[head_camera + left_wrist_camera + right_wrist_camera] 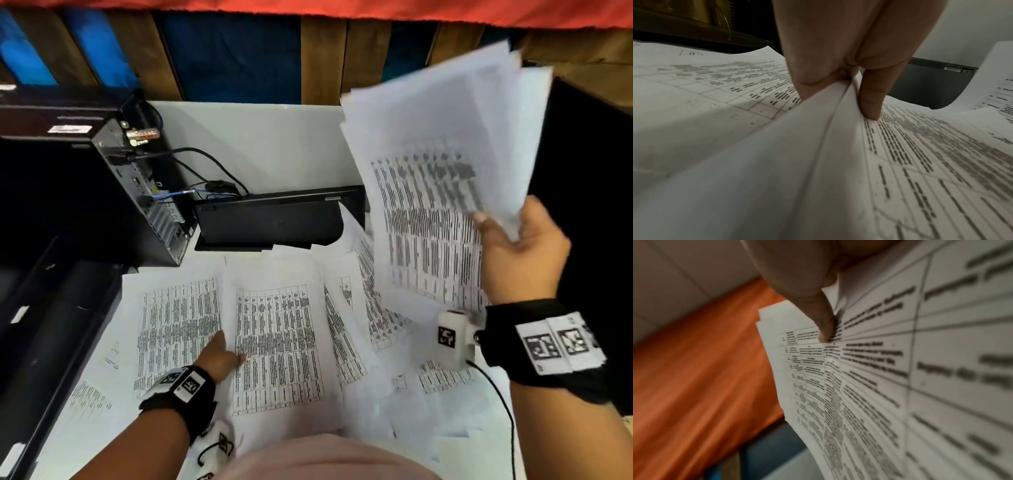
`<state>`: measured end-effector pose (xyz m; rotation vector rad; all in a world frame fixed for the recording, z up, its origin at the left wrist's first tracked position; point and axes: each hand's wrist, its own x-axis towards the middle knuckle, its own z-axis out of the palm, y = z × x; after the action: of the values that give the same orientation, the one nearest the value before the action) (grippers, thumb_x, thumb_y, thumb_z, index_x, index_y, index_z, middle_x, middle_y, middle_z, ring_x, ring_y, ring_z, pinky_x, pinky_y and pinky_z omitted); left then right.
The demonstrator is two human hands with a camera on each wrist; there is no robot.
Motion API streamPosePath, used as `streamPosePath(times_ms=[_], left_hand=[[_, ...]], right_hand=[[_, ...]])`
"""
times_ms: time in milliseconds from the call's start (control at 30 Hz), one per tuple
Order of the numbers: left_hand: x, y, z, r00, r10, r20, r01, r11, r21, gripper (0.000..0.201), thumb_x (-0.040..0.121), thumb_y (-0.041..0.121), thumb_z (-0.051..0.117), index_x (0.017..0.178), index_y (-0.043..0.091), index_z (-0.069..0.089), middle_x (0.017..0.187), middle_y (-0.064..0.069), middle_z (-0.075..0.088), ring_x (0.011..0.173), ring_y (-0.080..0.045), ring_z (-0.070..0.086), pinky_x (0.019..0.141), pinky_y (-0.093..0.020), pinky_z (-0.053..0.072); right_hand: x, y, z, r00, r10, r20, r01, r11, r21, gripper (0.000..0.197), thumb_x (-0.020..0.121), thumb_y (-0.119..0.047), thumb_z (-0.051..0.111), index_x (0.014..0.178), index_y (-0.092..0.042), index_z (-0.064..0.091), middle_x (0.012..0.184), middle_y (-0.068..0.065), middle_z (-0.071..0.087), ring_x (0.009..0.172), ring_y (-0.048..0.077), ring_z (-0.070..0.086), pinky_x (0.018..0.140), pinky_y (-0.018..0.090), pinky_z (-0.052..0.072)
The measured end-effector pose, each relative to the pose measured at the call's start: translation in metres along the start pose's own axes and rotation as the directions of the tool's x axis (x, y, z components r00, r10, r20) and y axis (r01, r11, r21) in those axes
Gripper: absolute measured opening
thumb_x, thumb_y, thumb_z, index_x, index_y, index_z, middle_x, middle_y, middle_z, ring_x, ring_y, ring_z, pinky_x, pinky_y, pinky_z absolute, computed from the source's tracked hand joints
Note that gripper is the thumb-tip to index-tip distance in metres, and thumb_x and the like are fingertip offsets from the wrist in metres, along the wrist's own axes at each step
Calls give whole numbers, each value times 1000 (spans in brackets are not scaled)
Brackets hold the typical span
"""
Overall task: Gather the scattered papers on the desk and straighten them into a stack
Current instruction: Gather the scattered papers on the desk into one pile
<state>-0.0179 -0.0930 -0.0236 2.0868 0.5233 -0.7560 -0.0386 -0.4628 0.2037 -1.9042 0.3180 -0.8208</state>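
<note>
Printed white sheets (359, 325) lie scattered and overlapping over the white desk (267, 144). My right hand (513, 246) is raised at the right and grips a fanned sheaf of papers (445, 171) by its lower corner. In the right wrist view the thumb (824, 324) presses on the sheaf's top page (879, 369). My left hand (222, 356) is low on the desk at the left edge of the middle sheet (277, 342). In the left wrist view its thumb (869, 100) lies on that sheet (818, 162) with fingers under the lifted edge, pinching it.
A black computer tower (137, 185) with cables stands at the back left. A flat black device (274, 219) lies behind the papers. A black panel (589, 205) rises at the right edge. Dark furniture (51, 342) borders the desk on the left.
</note>
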Motion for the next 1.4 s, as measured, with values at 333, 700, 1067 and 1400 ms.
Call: streamPosePath(times_ms=[333,700,1067,1400], left_hand=[[-15,10,0,999,35,25,-30,984,-178,62,100,31,43,151,8,16,158,-12,21,145,-30,25,118,-45,22],[-3,-12,5,996,72,52,-58,972,-229,98,84,18,71,153,10,2,160,-12,11,147,-31,18,118,-43,19],[-7,-3,6,994,107,27,-101,978,-183,81,94,18,57,151,4,2,159,-18,15,145,-32,22,116,-42,22],[9,11,-19,979,172,-111,-185,976,-119,47,88,22,63,131,7,49,113,-11,62,98,-27,61,90,-38,51]], right_hand=[[-63,75,94,807,423,413,-355,905,-232,35,86,-13,67,119,-8,58,107,6,66,94,20,63,74,24,46],[-137,127,159,394,672,627,-338,741,-581,62,96,-30,50,149,-10,24,154,11,28,140,27,33,115,35,28],[-105,152,138,460,754,470,-470,655,-592,70,88,-44,58,141,-5,35,142,10,46,130,32,46,109,38,37],[-129,159,145,512,747,424,-440,652,-618,59,65,-15,84,115,-5,57,106,10,65,95,25,60,81,30,49]])
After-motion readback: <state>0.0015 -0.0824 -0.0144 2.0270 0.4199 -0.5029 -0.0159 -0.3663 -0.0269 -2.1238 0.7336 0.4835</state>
